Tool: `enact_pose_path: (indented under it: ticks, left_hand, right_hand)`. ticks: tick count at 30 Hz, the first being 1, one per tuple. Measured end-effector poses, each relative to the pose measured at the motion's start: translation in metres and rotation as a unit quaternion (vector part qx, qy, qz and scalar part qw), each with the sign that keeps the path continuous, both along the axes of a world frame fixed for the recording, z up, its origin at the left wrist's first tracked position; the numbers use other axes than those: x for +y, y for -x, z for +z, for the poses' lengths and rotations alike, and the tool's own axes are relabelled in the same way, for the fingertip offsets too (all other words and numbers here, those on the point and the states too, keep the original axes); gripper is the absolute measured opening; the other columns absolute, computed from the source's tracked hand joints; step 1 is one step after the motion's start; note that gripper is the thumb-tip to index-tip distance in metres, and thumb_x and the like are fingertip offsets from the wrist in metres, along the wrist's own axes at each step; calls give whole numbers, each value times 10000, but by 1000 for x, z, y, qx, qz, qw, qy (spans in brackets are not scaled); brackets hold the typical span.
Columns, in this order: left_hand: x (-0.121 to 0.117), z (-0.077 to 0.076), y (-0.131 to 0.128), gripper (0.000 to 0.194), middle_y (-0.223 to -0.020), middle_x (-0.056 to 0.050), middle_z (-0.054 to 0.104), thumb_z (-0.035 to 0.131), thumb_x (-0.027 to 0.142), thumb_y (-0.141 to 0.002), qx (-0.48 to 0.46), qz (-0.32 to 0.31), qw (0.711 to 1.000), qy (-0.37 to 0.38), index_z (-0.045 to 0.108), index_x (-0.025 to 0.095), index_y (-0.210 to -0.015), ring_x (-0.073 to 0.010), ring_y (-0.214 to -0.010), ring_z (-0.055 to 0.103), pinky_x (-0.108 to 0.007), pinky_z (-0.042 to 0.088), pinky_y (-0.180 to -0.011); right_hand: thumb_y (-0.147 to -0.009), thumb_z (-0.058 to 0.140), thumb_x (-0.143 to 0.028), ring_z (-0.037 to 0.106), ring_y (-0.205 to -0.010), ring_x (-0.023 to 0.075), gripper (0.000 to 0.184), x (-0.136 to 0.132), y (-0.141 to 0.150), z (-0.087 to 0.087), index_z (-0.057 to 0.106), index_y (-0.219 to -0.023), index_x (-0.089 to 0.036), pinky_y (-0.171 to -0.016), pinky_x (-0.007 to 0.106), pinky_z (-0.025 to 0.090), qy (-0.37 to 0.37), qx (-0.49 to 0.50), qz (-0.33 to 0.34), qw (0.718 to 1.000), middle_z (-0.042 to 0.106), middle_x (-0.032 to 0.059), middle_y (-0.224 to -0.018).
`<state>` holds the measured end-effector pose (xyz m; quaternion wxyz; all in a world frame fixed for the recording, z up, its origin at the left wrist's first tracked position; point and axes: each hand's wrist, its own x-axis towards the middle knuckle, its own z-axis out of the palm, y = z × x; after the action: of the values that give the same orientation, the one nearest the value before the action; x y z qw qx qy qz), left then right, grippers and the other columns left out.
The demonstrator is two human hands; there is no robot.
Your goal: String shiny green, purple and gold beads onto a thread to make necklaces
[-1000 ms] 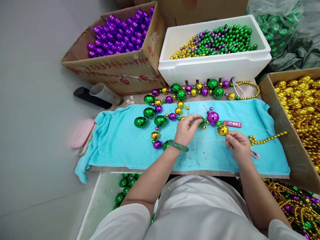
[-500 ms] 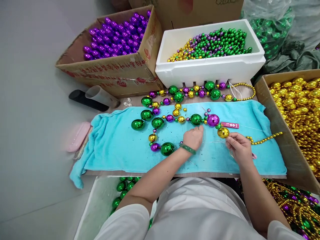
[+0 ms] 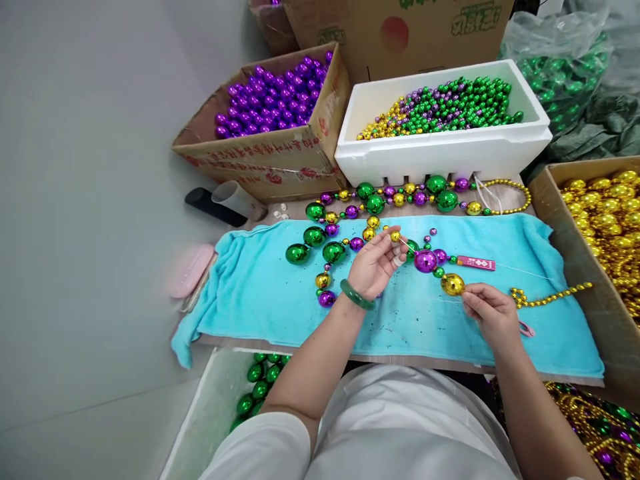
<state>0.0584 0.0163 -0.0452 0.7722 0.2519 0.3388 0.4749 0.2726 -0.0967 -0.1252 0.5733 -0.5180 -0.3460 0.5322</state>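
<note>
My left hand (image 3: pixel 375 263), turned partly palm up with a green bangle at its wrist, pinches a small gold bead (image 3: pixel 395 237) at its fingertips. A thin pale line, thread or needle, runs from that bead toward a large purple bead (image 3: pixel 427 261). A big gold bead (image 3: pixel 453 285) is strung below the purple one, and the fingers of my right hand (image 3: pixel 490 310) close on its right edge. Part of the bead strand, with a green bead (image 3: pixel 333 252) and a purple bead (image 3: pixel 327 299), curves across the towel behind my left hand.
A blue towel (image 3: pixel 270 300) covers the table. Behind it stand a carton of purple beads (image 3: pixel 255 160) and a white foam box (image 3: pixel 445 147) of mixed beads. A gold-bead carton (image 3: pixel 555 220) borders the right. A pink-and-white packet (image 3: pixel 476 264) and a gold bead chain (image 3: pixel 555 296) lie nearby.
My left hand has risen off the towel and turned palm up, now with a small gold bead at its fingertips. My right hand stays at the big gold bead. The view has shifted.
</note>
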Motion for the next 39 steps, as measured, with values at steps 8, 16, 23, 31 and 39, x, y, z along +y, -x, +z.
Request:
enact_pose_path:
  ticks: [8, 16, 23, 31, 39]
  left_hand:
    - [-2, 2, -2, 149, -874, -36, 683, 615, 218, -827, 19, 30, 999, 8, 640, 171, -967, -85, -755, 645, -207, 523, -715]
    - [-4, 1, -2, 170, -874, -36, 690, 630, 183, -799, 16, 36, 999, 7, 631, 172, -968, -93, -751, 649, -218, 516, -706]
    - [-6, 0, -2, 162, -868, -22, 678, 633, 176, -786, 15, 50, 999, 8, 625, 184, -948, -86, -757, 639, -214, 505, -713]
    - [-6, -2, 2, 155, -886, -26, 671, 593, 208, -821, 22, 47, 999, 11, 625, 195, -972, -80, -755, 635, -211, 513, -724]
    - [-6, -2, 2, 191, -890, -28, 672, 633, 217, -796, 22, 52, 998, -7, 628, 190, -985, -80, -751, 638, -213, 519, -721]
  right_hand:
    - [-766, 704, -308, 439, -506, 95, 138, 2, 2, 3, 684, -771, -171, -469, 234, 337, 5, -34, 12, 999, 503, -17, -541]
    - [-759, 704, -326, 428, -495, 90, 160, 5, 3, 4, 680, -766, -167, -459, 226, 329, 17, -49, 6, 999, 493, -22, -524]
    - [-742, 703, -344, 428, -472, 93, 182, 6, 7, 8, 671, -749, -165, -444, 231, 339, 18, -57, 7, 998, 496, -24, -509]
    - [-746, 703, -336, 436, -476, 93, 165, 4, 6, 4, 677, -756, -174, -447, 228, 351, 15, -52, 4, 999, 500, -25, -511]
    - [-736, 705, -336, 435, -470, 92, 170, 5, 8, 5, 676, -745, -169, -440, 229, 353, 19, -59, -1, 998, 501, -25, -513]
